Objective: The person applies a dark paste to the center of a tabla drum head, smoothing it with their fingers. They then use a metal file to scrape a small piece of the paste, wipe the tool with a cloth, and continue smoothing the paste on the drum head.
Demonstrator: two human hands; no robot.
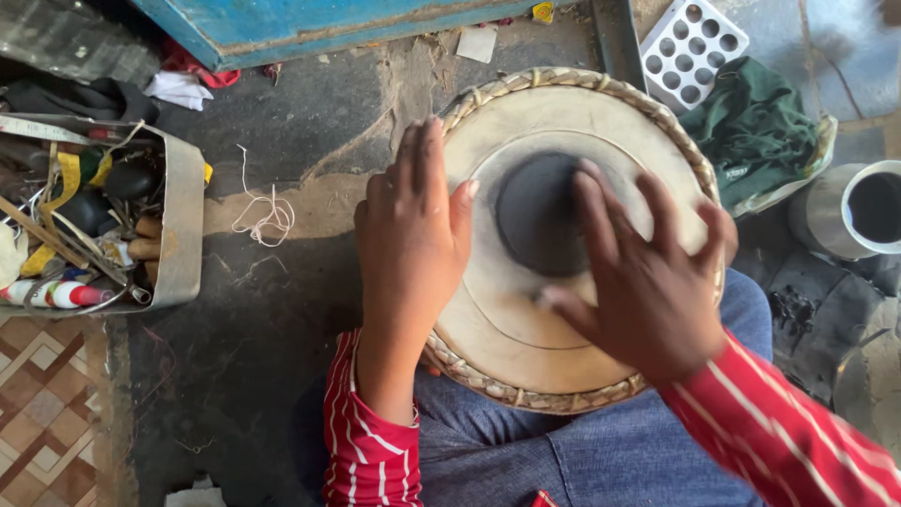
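A round hand drum rests on my lap, its pale skin ringed by a braided rim, with a black circular patch in the middle. My left hand lies flat on the drum's left edge, fingers together and pointing away from me. Spread over the right half is my right hand, whose fingers reach across the black patch and whose thumb points left on the skin. Neither hand holds anything. Both sleeves are red with white stripes.
A metal tin full of tools, tape and pens sits at the left. White string lies on the grey floor. Behind the drum are a white holed tray, a green cloth and a metal cylinder.
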